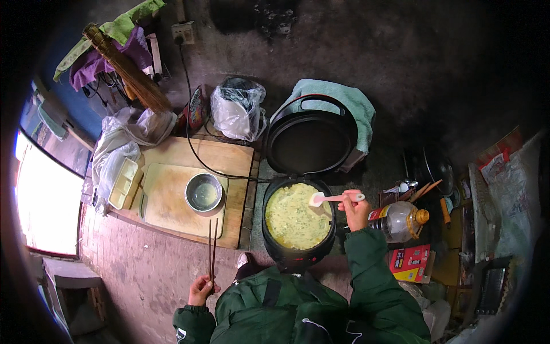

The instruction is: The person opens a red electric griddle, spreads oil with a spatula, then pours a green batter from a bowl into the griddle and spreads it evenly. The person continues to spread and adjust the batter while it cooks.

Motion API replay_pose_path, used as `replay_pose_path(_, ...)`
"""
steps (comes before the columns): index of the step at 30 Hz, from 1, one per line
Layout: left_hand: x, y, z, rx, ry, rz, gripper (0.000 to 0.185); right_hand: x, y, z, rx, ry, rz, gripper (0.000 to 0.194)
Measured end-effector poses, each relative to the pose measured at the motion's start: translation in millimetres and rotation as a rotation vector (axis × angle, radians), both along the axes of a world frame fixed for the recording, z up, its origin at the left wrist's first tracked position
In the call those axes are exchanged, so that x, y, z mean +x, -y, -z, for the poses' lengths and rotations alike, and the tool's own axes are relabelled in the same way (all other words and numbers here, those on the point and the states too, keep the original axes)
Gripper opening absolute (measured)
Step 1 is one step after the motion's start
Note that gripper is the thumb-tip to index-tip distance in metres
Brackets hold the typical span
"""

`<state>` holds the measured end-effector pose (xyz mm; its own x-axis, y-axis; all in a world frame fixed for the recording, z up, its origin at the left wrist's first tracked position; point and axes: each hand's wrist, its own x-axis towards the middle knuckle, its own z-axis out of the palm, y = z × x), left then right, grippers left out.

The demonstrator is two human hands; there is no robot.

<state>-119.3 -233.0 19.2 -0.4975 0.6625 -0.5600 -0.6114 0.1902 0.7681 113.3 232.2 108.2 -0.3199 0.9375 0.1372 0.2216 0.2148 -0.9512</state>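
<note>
My right hand [356, 211] grips the handle of a pink and white spatula [317, 199], its head over the right part of a pale yellow batter with green flecks [294, 223]. The batter fills the round pan of a black electric griddle [267, 241], whose dark lid [311, 142] stands raised behind it. In my left hand [203, 289] is a pair of chopsticks [212, 249], their tips pointing away from me near the cutting board's front edge. A metal bowl [203, 192] with some pale residue rests on that light cutting board [165, 189].
A wooden board [232, 236] lies beneath the cutting board, with a divided plastic box [125, 184] at its left. A black power cord [197, 155] crosses to the griddle. Right of the griddle are a large oil bottle [397, 220] and a red carton [410, 263]. A teal towel [363, 112] hangs behind the lid.
</note>
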Motion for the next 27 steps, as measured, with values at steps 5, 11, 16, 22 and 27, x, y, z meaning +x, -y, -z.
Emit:
replay_pose_path(5, -46, -12, 1, -0.005, -0.022, 0.099, 0.019, -31, 4, -13, 0.141, 0.160, 0.049, 0.008)
replay_pose_path(11, -79, -20, 11, 0.014, -0.014, 0.164, 0.020, -55, 7, -17, 0.304, 0.369, 0.038, 0.007)
replay_pose_path(16, -96, -20, 20, 0.039, 0.004, 0.187, 0.021, -72, 9, -18, 0.410, 0.429, -0.046, 0.010)
replay_pose_path(22, -105, -19, 19, 0.042, -0.004, 0.191, 0.020, -94, 7, -9, 0.475, 0.549, -0.140, 0.014)
replay_pose_path(27, -107, -15, 18, 0.059, -0.003, 0.173, 0.020, -120, 15, -10, 0.510, 0.587, -0.231, 0.016)
